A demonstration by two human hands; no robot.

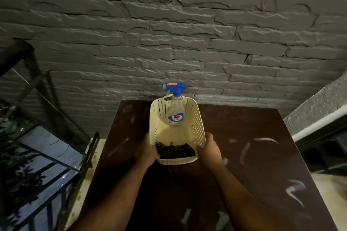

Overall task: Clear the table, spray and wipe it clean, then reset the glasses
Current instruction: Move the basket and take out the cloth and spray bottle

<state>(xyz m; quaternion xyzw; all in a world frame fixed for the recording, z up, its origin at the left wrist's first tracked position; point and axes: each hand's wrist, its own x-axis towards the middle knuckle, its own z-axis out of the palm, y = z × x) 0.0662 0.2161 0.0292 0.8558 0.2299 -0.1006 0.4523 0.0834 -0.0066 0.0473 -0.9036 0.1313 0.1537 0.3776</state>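
We see the basket (195, 124) mid-worktop (244, 137); the spray bottle (175, 110) stands at its far end, the cloth (175, 151) at its near end.

We see a perforated matt plastic basket (195, 118), a clear glossy plastic bottle (175, 112), a dark glossy table (244, 137), possibly laminate, and a rough stone wall (169, 33).

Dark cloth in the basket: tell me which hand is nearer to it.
Left. The left hand grips the basket wall right beside the cloth; the right hand grips the opposite wall, slightly farther off.
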